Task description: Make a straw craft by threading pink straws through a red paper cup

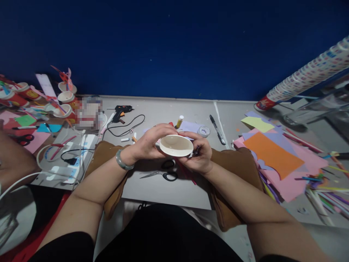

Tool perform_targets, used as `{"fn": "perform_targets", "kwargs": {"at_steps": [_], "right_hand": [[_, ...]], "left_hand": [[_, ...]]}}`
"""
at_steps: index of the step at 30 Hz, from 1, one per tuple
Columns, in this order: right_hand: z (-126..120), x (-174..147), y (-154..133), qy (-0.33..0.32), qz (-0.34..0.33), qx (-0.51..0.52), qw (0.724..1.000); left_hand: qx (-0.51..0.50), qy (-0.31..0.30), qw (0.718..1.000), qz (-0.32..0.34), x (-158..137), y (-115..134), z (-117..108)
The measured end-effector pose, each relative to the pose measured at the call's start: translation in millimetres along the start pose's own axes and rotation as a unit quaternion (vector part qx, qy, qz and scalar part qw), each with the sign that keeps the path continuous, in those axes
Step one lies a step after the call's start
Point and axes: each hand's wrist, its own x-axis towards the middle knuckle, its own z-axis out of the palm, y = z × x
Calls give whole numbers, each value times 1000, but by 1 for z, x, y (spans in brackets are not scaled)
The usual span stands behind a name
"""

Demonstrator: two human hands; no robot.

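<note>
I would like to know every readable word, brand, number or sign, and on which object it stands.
No text is readable.
Held cup: none visible.
Red cups at left: emblems too blurred.
Cup stack: print too small.
Black marker: markings too small.
Phone: screen too blurred.
Pixelated item: obscured.

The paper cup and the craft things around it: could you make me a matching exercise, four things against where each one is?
Things
1. Round, pale-lined paper cup
2. Metal scissors with black handles
3. Black glue gun with an orange trigger
4. Flat orange paper sheet

Places
A. Over pink paper, at the right
B. Between the left hand and right hand, held by both
C. On the near part of the pale grey table
D. Beyond the left hand, towards the dark blue panel

Pairs: 1-B, 2-C, 3-D, 4-A
</note>
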Motion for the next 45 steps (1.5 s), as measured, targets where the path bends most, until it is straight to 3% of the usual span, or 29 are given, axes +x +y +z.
{"fn": "perform_targets", "kwargs": {"at_steps": [7,15,19,23,28,31,36,39,45], "right_hand": [[2,-1,-1,11,24,-12,1000],[0,2,-1,67,245,-28,967],[-2,7,1,75,319,-26,945],[0,9,1,61,342,-8,938],[4,6,1,55,347,-18,936],[3,4,1,66,328,-32,942],[2,5,-2,-25,279,-93,955],[3,6,-6,-89,283,-99,950],[3,4,-7,-133,296,-144,935]], "left_hand": [[7,-18,999,-29,-3,-2,-2],[52,4,995,-81,-4,1,-3],[84,-11,989,-119,-2,3,-2],[-10,-30,973,-228,-4,3,-1],[-83,-4,923,-376,0,2,-6],[-81,20,898,-433,3,1,-9],[-34,45,905,-421,1,-5,-9],[14,44,921,-387,-1,-9,-7],[61,15,939,-339,-3,-11,-7]]}}
